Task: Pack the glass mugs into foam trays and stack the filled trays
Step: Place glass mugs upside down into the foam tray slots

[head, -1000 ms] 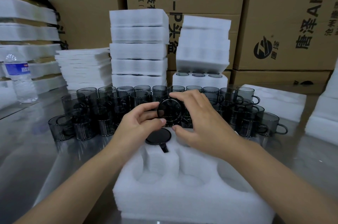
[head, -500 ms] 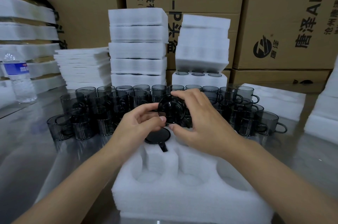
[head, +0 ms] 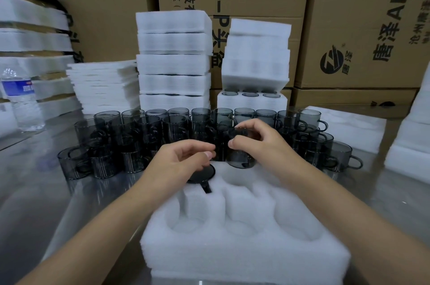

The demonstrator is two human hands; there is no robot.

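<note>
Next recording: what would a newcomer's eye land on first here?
A dense crowd of smoky glass mugs spans the middle of the table. Just in front, the right hand holds one mug over the far edge of a white foam tray. Tall foam stacks rise behind, against cardboard boxes.

Smoky upright glass mug (head: 240, 155) at white foam tray's (head: 244, 259) far edge
</note>
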